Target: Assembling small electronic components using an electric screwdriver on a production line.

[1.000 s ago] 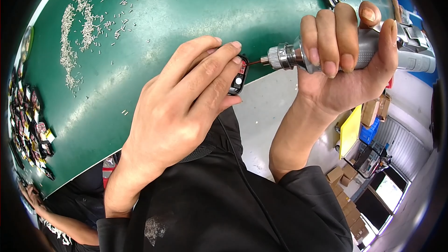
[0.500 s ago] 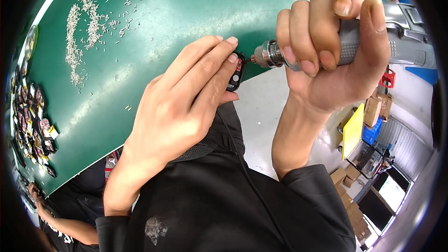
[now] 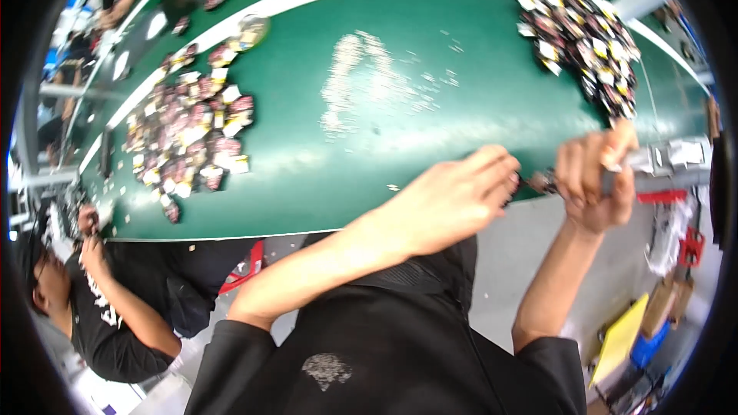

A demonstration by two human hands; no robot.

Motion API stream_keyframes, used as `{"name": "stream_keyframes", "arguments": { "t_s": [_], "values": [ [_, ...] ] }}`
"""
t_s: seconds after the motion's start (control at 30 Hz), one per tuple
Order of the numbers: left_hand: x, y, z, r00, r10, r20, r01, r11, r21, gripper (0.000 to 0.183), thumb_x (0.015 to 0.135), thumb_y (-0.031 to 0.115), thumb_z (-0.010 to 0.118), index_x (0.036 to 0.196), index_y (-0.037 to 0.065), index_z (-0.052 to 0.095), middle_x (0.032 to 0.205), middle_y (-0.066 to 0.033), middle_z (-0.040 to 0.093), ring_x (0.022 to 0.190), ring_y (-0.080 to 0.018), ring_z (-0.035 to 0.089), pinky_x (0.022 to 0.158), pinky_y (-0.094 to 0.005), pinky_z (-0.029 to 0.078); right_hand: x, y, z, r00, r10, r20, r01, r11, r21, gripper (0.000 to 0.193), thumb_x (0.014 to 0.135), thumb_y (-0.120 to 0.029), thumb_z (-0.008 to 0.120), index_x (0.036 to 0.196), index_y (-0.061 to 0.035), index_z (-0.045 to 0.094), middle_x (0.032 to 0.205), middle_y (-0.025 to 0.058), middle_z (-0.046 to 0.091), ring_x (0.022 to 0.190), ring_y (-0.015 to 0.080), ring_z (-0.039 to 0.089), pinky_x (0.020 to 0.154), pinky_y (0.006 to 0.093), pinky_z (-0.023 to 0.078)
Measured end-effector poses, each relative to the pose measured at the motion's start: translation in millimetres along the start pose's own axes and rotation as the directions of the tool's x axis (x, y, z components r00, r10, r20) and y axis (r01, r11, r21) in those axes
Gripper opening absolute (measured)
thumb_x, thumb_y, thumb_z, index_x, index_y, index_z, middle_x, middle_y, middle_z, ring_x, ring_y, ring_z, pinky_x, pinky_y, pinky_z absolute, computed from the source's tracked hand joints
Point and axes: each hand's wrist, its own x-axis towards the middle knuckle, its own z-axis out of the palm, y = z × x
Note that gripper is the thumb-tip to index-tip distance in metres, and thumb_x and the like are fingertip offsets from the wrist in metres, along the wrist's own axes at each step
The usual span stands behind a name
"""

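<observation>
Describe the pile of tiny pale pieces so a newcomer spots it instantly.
Find the long green table and look up and left of the left hand. Between the left heap and right heap of dark parts lies the pale pile, densest in an arch. Unlike those dark, white-flecked heaps, it is all pale specks.

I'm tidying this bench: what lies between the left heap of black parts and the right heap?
The head view shows small pale pieces scattered on the green table between the left heap and right heap.
</observation>
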Motion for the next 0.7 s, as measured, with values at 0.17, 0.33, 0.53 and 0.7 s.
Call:
{"name": "stream_keyframes", "arguments": {
  "t_s": [0.17,0.33,0.53,0.7],
  "values": [
    [-37.1,1.6,-51.4,0.951,-0.189,-0.244,0.21,0.976,0.064,0.042,0.07,0.006,0.072,0.11,-0.002,0.058,0.113,-0.0139,0.058,0.108,-0.0287,0.055,0.09,-0.037,0.048,-4.6,-8.6,3.4,0.959,-0.128,-0.252,0.166,0.977,0.134,0.021,0.094,-0.026,0.053,0.092,-0.0097,0.04,0.044,-0.0061,0.035,0.033,0.0042,0.033,0.036,0.0179,0.033],
    [-125.0,-49.3,-157.4,0.722,-0.304,-0.621,0.64,0.635,0.433,0.043,0.076,-0.001,0.066,0.118,0.002,0.057,0.114,-0.0152,0.059,0.106,-0.0302,0.056,0.093,-0.0372,0.043,-14.5,14.5,7.5,0.96,-0.062,-0.272,0.112,0.979,0.172,0.019,0.096,-0.023,0.048,0.09,-0.0079,0.039,0.046,-0.004,0.034,0.034,0.0044,0.031,0.037,0.0188,0.032],
    [-191.5,-85.4,-206.4,0.682,-0.329,-0.653,0.722,0.159,0.674,0.034,0.087,0.009,0.058,0.12,0.001,0.053,0.118,-0.0183,0.055,0.114,-0.0354,0.049,0.098,-0.0422,0.038,-17.3,30.1,13.6,0.911,0.036,-0.411,0.093,0.952,0.291,0.017,0.097,-0.022,0.044,0.091,-0.0069,0.041,0.048,-0.0036,0.032,0.035,0.0053,0.029,0.038,0.0214,0.031],
    [-120.7,-51.8,-149.6,0.772,-0.38,-0.51,0.618,0.639,0.458,0.033,0.075,-0.004,0.067,0.107,0.001,0.062,0.11,-0.012,0.06,0.104,-0.0285,0.056,0.089,-0.0373,0.045,-14.6,43.7,11.4,0.873,0.096,-0.479,0.127,0.902,0.412,0.017,0.098,-0.022,0.043,0.091,-0.0065,0.043,0.049,-0.003,0.032,0.037,0.0068,0.03,0.04,0.0235,0.033]
  ]
}}
